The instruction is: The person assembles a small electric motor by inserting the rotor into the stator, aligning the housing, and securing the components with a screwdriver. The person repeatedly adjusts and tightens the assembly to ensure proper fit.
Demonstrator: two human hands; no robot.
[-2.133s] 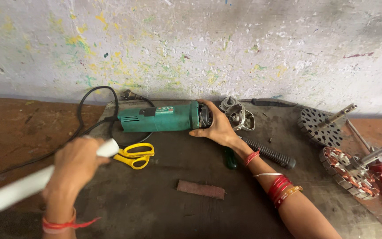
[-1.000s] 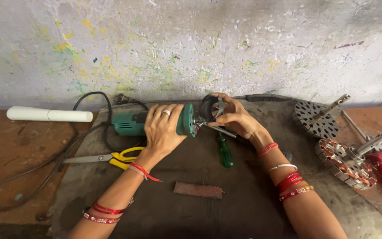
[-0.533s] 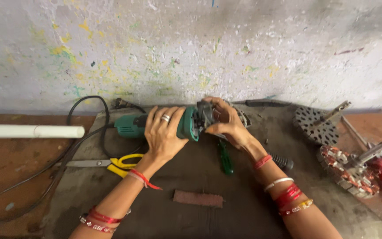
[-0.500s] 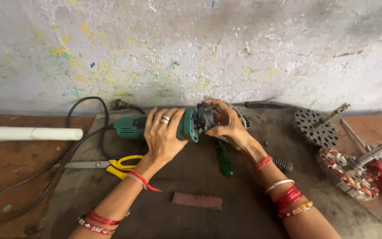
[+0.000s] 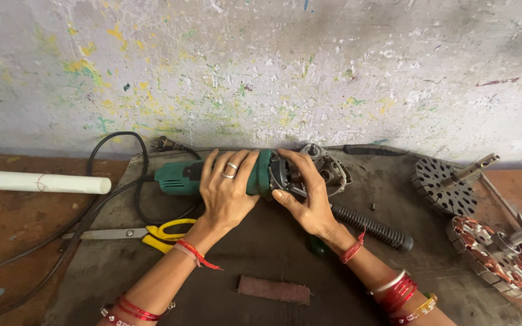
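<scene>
Surface: brown wooden workbench [image 5: 13, 223], dark grey mat [image 5: 261, 253] over its middle.
Left edge: white plastic pipe [image 5: 40, 182].
Mat: green angle grinder [image 5: 212, 175], yellow-handled scissors [image 5: 146, 232], brown rectangular strip [image 5: 274, 290].

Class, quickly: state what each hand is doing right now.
Left hand: closed over the green angle grinder body.
Right hand: gripping the grinder's grey gear head.

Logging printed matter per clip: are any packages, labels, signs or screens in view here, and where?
None can be made out: no package, sign or screen shows on the dark mat or the paint-flecked wall. The green angle grinder under the left hand and right hand shows no visible label.
</scene>
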